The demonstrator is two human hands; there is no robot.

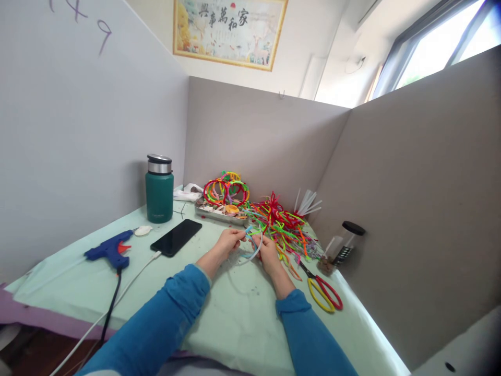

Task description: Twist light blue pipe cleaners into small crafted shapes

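Both grips closed: left hand (228,243) on light-blue pipe cleaner (248,230), right hand (268,253) on pale curved strip (257,251), above worktop (242,324), beside pipe-cleaner pile (287,222). Looks like fitting or wrapping; calls for steady fingertip alignment.

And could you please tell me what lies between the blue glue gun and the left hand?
In the head view, a black phone lies between the glue gun and the left hand, with a white cable at its near end.
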